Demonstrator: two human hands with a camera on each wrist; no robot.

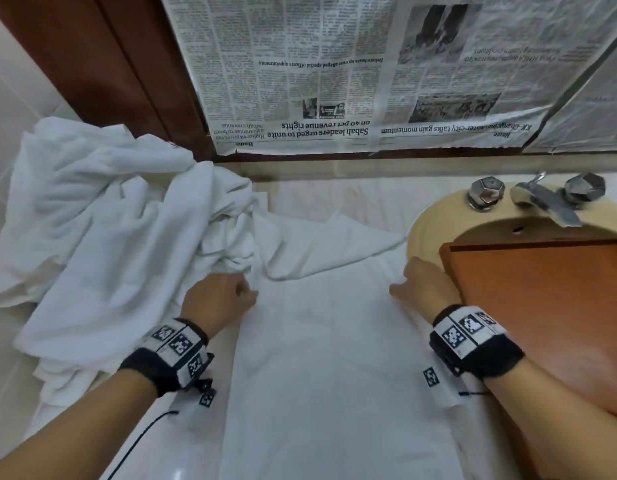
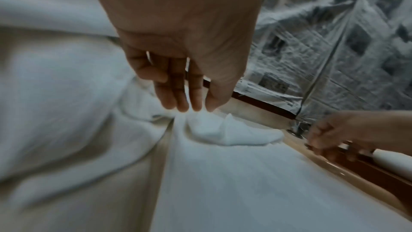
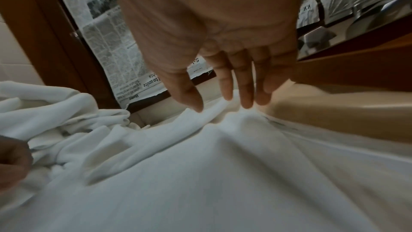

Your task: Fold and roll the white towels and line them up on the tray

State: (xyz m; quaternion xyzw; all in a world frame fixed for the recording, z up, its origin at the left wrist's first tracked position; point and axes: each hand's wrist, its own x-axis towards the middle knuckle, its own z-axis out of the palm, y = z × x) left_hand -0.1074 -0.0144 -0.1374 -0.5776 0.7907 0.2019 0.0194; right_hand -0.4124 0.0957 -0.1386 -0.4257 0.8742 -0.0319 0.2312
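On the left lies a heap [image 1: 92, 216] of white towels, crumpled and not yet folded. Next to it the left hand [image 1: 218, 299] pinches the left edge of one towel [image 1: 327, 341], thumb against fingertips [image 2: 178, 107] in the wrist view. This towel is spread flat on the counter [image 1: 352, 199] between the two hands, with its far end turned over in a loose flap; it seems to be at the first fold, not rolled. The right hand [image 1: 425, 284] rests on the right edge with fingers [image 3: 246, 94] nearly straight and relaxed, pressing the cloth. On the right, the tray [image 1: 542, 306] sits over the sink [image 1: 435, 216], and no roll shows on it, so almost all the work is left.
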